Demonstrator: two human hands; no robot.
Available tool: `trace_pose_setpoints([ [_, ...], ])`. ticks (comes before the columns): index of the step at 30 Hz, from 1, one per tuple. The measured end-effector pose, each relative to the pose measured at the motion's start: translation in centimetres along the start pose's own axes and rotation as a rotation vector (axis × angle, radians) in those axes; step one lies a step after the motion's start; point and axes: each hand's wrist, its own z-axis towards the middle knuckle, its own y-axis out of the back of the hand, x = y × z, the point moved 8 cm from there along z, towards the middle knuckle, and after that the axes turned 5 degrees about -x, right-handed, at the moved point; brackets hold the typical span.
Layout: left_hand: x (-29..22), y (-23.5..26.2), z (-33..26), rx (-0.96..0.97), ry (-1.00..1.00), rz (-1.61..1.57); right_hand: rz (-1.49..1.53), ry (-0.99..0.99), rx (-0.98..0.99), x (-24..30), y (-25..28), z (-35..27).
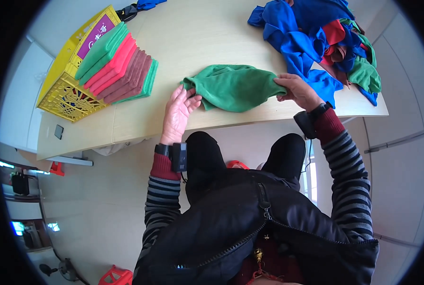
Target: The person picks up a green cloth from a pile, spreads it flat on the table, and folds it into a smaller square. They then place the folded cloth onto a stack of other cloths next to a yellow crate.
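A green cloth (233,88) lies loosely bunched near the front edge of the table, its middle resting on the tabletop. My left hand (177,110) has curled fingers at the cloth's left corner, with part of the fingers tucked behind its edge. At the other end my right hand (298,91) pinches the cloth between thumb and fingers. To the left, a stack of folded cloths (119,71) in green, red and brown leans against a yellow basket (72,90).
A loose heap of blue, red, brown and green cloths (311,42) covers the table's (193,35) far right. A small dark flat object (59,132) lies at the left edge. Red plastic stools (115,275) stand on the floor. Black and blue items (133,9) sit behind the basket.
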Motion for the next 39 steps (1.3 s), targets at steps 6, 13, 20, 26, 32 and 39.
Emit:
trace_pose_setpoints([
  [6, -1.1, -1.7, 1.2, -0.207, -0.249, 0.313, 0.103, 0.12, -0.085, 2.4, 3.0, -0.9],
  [13, -0.7, 0.4, -1.0, -0.377, -0.454, 1.157, 0.252, 0.098, -0.186, 0.5, 3.5, -0.5],
  [20, 0.0, -3.1, -0.5, -0.339, -0.527, 1.392, 0.344, 0.258, -0.018, 2.4, 2.1, -1.0],
  [26, 1.9, -0.3, 1.7, -0.326, -0.362, 1.133, 0.31, 0.321, -0.019, 4.0, 0.4, -2.2],
  [32, -0.9, -9.4, -4.1, -0.337, -0.942, 1.576, -0.057, 0.474, -0.232, 4.4, 1.4, -1.7],
  [39, 2.4, -16.1, -3.7, -0.076, -0.919, 1.545, -0.356, 0.621, -0.37, 8.7, -1.6, -3.8],
])
